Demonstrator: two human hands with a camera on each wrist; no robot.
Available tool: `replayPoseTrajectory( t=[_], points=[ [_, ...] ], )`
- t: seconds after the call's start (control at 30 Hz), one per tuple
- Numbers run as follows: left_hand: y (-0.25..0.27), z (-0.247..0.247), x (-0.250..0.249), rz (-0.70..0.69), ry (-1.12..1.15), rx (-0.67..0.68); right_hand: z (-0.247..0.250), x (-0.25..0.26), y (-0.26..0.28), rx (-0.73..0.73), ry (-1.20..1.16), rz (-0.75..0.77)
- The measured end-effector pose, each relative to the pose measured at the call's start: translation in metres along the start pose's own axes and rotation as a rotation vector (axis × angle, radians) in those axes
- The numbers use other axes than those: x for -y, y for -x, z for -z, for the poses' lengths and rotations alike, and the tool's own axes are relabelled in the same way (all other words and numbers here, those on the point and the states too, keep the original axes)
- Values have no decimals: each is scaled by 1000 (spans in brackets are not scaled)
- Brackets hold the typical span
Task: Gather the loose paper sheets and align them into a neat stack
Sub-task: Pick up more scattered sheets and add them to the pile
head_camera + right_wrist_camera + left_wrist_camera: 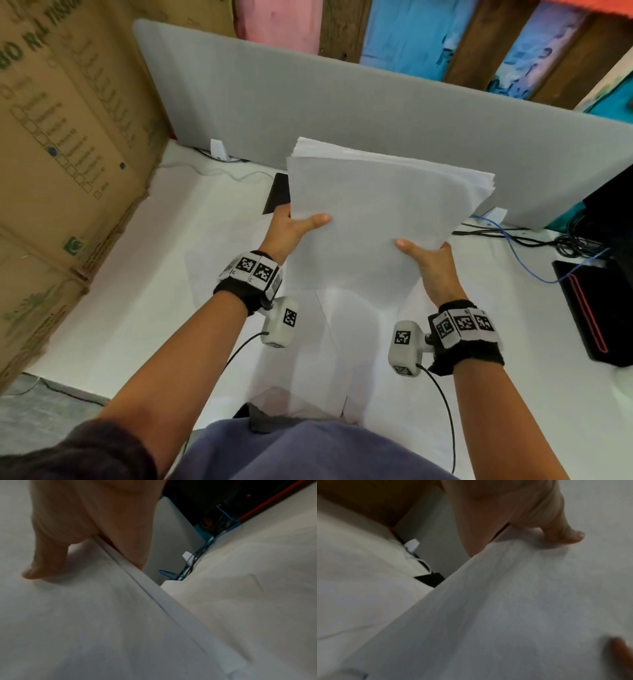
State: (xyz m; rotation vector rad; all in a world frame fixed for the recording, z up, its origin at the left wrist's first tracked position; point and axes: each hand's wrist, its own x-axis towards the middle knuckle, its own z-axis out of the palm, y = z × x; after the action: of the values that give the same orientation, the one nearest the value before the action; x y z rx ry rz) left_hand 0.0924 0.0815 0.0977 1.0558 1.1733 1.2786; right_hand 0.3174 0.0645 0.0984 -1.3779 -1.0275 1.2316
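Observation:
A thick stack of white paper sheets [376, 212] stands tilted above the white table [137, 308], its upper edges slightly fanned. My left hand [294, 226] grips the stack's left edge, thumb on the near face. On the opposite edge my right hand [428, 257] grips it the same way. The left wrist view shows the thumb pressing on the sheets [522, 601]. In the right wrist view the stack's edge [154, 601] runs diagonally under the thumb. The fingers behind the stack are hidden. More white sheets [342, 342] lie flat on the table below the stack.
A grey divider panel [342, 102] closes the back of the table. A large cardboard box [61, 154] stands at the left. A black device with a red line [589, 308] and a tangle of cables [548, 240] lie at the right. A dark flat object [277, 192] lies behind the left hand.

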Motion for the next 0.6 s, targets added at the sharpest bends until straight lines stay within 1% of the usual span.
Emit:
replayPoseTrajectory(
  t=[0.07,0.1,0.17,0.23,0.27,0.3,0.37,0.43,0.47,0.5,0.53,0.6],
  points=[
    [1,-5,3,7,7,-34,1,-11,0,26,35,-38],
    [1,-7,5,10,4,-48,1,-15,0,9,51,-47],
    [0,-7,6,20,-24,-18,2,-16,-1,-54,72,-18],
    [-1,3,11,44,-64,36,8,-7,0,-102,97,30],
    [0,13,15,61,-101,18,13,-3,0,-123,108,50],
    [2,28,25,90,-174,-28,19,2,0,-144,122,64],
    [11,59,49,202,-431,-147,29,11,2,-173,147,103],
    [26,89,72,402,-763,-249,35,15,5,-193,175,121],
    [34,100,78,504,-894,-301,37,16,6,-195,186,115],
    [41,108,82,584,-967,-355,38,15,7,-197,195,104],
    [47,112,82,646,-987,-411,38,14,8,-197,201,92],
    [54,117,83,737,-958,-485,35,12,10,-189,214,60]
  ],
)
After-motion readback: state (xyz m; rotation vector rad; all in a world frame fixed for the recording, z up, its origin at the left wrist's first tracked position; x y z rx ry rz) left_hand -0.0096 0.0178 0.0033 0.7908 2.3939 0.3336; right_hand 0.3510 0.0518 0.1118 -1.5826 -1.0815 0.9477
